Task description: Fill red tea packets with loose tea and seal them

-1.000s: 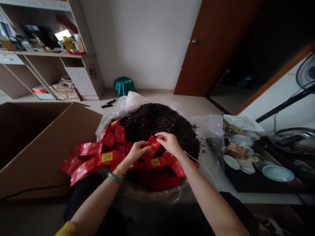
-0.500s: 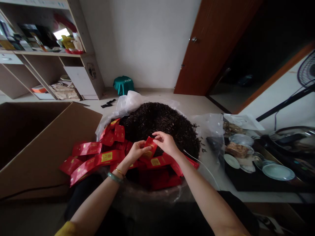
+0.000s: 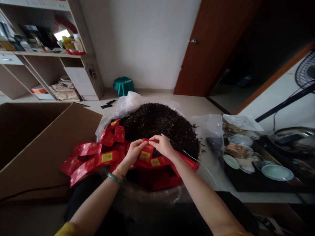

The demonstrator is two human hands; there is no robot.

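Observation:
Both hands pinch the top edge of one red packet [image 3: 146, 153] with a yellow label, held upright over the near side of a dark heap of loose tea leaves [image 3: 157, 119]. My left hand [image 3: 135, 150] grips its left corner and wears a green bangle at the wrist. On the right corner, my right hand [image 3: 162, 146] has thumb and finger closed. Something thin and light shows behind the right hand; I cannot make out what it is. More red packets [image 3: 108, 158] lie in a pile in front and to the left, several overlapping.
Clear plastic sheeting [image 3: 131, 100] rings the tea. An open cardboard box [image 3: 54, 144] stands at left. To the right, a black tray [image 3: 256, 182] carries dishes and a pale bowl [image 3: 278, 172]. Behind are a teal-covered stool or bin [image 3: 123, 86], a shelf unit and a door [image 3: 209, 46].
The packet has turned from tilted to upright, its label now facing me. Both hands have closed in on its top edge, the right hand moving down and slightly left.

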